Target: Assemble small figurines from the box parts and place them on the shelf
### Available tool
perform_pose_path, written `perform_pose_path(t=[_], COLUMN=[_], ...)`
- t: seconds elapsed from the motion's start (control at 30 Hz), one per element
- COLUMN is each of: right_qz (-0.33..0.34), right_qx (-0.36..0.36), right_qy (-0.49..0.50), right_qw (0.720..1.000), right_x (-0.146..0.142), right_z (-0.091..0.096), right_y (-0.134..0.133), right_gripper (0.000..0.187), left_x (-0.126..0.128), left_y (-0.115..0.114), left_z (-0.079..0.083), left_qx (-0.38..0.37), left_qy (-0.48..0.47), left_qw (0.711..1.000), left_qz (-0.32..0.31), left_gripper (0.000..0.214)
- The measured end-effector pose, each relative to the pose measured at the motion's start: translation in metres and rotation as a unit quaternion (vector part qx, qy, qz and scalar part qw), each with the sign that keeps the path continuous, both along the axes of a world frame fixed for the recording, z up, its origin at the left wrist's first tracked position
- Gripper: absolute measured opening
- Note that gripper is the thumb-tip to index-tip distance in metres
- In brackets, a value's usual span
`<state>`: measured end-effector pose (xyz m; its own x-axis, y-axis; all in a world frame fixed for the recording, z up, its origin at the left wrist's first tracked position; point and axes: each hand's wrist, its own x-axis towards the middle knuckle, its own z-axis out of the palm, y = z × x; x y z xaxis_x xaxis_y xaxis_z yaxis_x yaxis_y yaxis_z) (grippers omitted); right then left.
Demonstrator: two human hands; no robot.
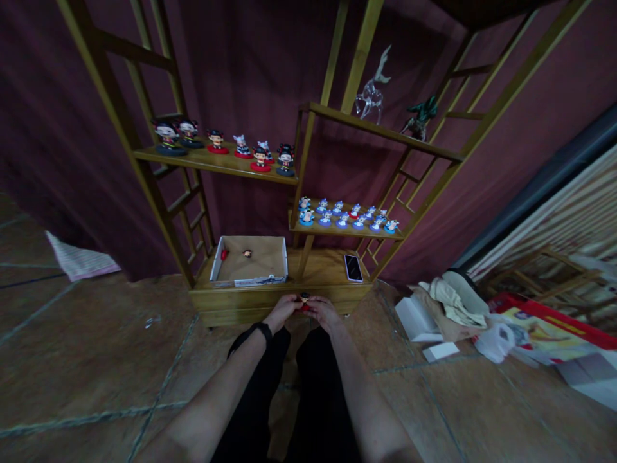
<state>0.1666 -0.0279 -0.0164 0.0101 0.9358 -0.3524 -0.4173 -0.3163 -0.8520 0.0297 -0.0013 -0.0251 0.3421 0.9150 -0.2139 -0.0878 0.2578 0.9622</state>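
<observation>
Between my two hands is a small figurine (pixel 304 298) with dark hair and a red base, held in front of the cabinet's lower drawer front. The fingers of my left hand (pixel 283 310) are closed on its left side, and those of my right hand (pixel 324 311) on its right. Just beyond my left hand, an open shallow cardboard box (pixel 263 257) sits on the bottom shelf. Inside lie a figurine piece (pixel 247 253) with a dark-haired head and a red piece (pixel 223 254) by the left wall.
Similar figurines stand on the upper left shelf (pixel 216 162) and the middle right shelf (pixel 347 228). A clear glass deer (pixel 371 99) and a dark green ornament (pixel 421 119) are higher up. A phone (pixel 353 268) lies at lower right. White boxes (pixel 418 319) and bags clutter the right floor.
</observation>
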Motion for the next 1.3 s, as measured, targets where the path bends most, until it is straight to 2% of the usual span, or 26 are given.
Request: perform_pose_path(t=[0.4,0.9,1.3], right_qz=[0.001,0.018,0.019], right_qx=[0.019,0.031,0.035], right_qy=[0.015,0.003,-0.017], right_qw=[1.000,0.999,0.999], right_x=[0.0020,0.0009,-0.0004], right_z=[-0.0062,-0.0029,-0.0016], right_y=[0.0008,-0.0004,-0.0036], right_gripper=[0.025,0.031,0.032], left_x=[0.0010,-0.0020,-0.0022], left_y=[-0.0016,0.0011,0.0007], left_z=[0.0023,0.0015,-0.0040], left_qx=[0.000,-0.011,-0.008], left_qy=[-0.033,-0.051,-0.045], left_qw=[0.999,0.998,0.999], left_qz=[-0.018,-0.038,-0.023], left_gripper=[0.023,0.034,0.025])
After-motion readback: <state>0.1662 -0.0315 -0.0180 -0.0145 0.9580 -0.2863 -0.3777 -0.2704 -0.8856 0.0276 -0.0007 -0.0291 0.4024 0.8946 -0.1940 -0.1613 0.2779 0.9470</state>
